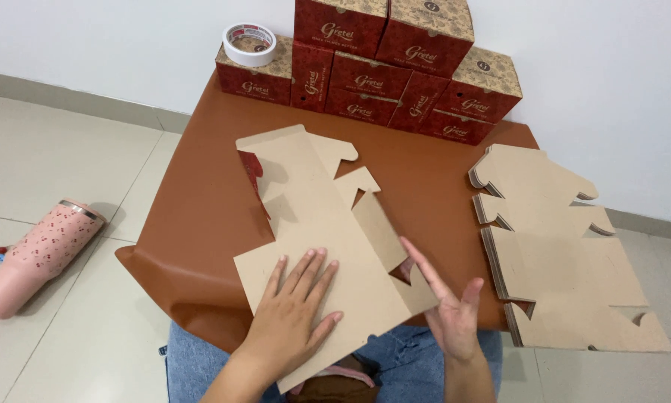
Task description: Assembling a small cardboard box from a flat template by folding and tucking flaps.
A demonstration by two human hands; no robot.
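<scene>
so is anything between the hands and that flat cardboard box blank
Nothing visible. The left hand lies flat, palm down, on the unfolded box blank. The right hand is open at the blank's right edge, fingers against a flap, with no object between them.

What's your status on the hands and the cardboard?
Left hand flat on cardboard sheet. Right hand open at its flap edge. Stack of flat sheets lies apart, nothing blocking.
</scene>
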